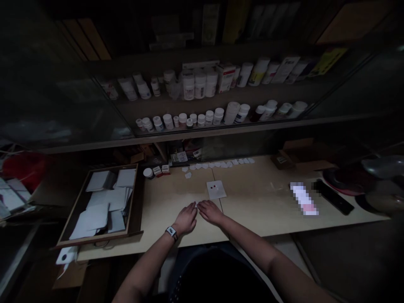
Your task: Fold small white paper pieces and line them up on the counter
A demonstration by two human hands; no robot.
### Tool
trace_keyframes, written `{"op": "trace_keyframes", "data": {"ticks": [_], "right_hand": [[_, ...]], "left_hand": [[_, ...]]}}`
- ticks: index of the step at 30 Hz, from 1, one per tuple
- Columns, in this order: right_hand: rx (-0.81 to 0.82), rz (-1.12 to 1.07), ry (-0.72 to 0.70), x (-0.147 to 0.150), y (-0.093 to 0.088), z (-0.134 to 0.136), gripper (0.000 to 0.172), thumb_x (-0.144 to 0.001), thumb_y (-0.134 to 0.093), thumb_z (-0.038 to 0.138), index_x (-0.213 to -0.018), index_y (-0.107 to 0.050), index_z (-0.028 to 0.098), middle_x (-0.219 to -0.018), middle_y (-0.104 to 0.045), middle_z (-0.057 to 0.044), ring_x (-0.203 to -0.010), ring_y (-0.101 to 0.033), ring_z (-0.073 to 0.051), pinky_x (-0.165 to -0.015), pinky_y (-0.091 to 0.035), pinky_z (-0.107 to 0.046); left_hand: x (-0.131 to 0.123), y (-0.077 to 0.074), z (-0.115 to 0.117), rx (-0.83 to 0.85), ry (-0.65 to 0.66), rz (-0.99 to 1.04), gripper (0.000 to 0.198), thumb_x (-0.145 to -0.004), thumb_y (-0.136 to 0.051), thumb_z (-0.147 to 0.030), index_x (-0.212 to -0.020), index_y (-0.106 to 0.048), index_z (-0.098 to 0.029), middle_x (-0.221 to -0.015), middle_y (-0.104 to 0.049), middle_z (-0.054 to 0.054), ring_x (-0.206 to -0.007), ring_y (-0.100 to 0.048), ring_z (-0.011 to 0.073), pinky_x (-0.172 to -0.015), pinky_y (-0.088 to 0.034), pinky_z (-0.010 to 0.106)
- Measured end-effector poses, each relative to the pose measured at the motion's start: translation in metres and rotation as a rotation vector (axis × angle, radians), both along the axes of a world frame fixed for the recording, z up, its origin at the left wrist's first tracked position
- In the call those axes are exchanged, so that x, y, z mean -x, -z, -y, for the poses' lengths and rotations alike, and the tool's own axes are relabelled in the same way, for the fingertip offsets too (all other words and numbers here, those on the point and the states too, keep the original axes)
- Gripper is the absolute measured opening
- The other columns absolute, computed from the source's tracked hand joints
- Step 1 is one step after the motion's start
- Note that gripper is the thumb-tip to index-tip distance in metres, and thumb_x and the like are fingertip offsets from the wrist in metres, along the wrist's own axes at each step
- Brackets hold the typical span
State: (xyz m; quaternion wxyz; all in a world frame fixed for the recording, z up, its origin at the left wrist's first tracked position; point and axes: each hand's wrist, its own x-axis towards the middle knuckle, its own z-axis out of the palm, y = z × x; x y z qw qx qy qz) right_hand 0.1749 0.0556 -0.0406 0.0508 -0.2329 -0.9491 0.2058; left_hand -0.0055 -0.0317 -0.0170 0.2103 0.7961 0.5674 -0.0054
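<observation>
My left hand (186, 218) and my right hand (211, 212) lie flat on the pale wooden counter (252, 202), fingertips nearly meeting, and both are empty. A watch sits on my left wrist (171, 232). Just beyond my right fingertips lies a white paper square (216, 189) with two small red spots, possibly tablets. A row of small white paper pieces (217, 164) runs along the counter's back edge. A wooden drawer (101, 206) of white paper sheets or envelopes stands left of my hands.
White medicine bottles (198, 84) fill glass-fronted shelves ahead. A small jar (148, 173) and small red-and-white boxes (160, 170) stand back left. A pixelated item (303, 198), a black remote control (334, 197) and a cardboard box (299, 155) are on the right.
</observation>
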Motion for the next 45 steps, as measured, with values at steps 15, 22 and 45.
{"op": "trace_keyframes", "data": {"ticks": [15, 22, 45], "right_hand": [[0.019, 0.07, -0.019, -0.035, 0.009, 0.014, 0.047, -0.093, -0.041, 0.031, -0.138, -0.042, 0.02, -0.143, -0.041, -0.011, -0.134, -0.031, -0.024, -0.111, -0.01, -0.052], [0.125, 0.049, 0.182, -0.021, -0.007, 0.007, 0.035, -0.092, -0.04, 0.022, -0.123, -0.057, 0.02, -0.119, -0.062, -0.01, -0.112, -0.053, -0.021, -0.1, -0.032, -0.038], [0.535, 0.256, 0.831, 0.038, -0.021, -0.002, 0.017, -0.08, -0.051, 0.02, -0.082, -0.068, 0.018, -0.091, -0.07, -0.011, -0.084, -0.064, -0.022, -0.066, -0.04, -0.027]], "left_hand": [[0.017, 0.019, -0.016, -0.059, 0.177, -0.063, 0.063, -0.089, -0.045, -0.045, -0.141, -0.031, -0.012, -0.149, -0.026, 0.019, -0.14, -0.016, 0.027, -0.11, -0.017, 0.049], [0.022, 0.014, -0.017, -0.03, 0.215, -0.08, 0.061, -0.089, -0.045, -0.045, -0.142, -0.029, -0.019, -0.152, -0.02, 0.015, -0.14, -0.013, 0.0286, -0.107, -0.02, 0.054], [-0.002, 0.015, 0.003, -0.071, 0.002, -0.079, 0.052, -0.089, -0.037, -0.023, -0.139, -0.035, -0.009, -0.145, -0.036, 0.016, -0.135, -0.03, 0.0265, -0.103, -0.031, 0.042]]}}
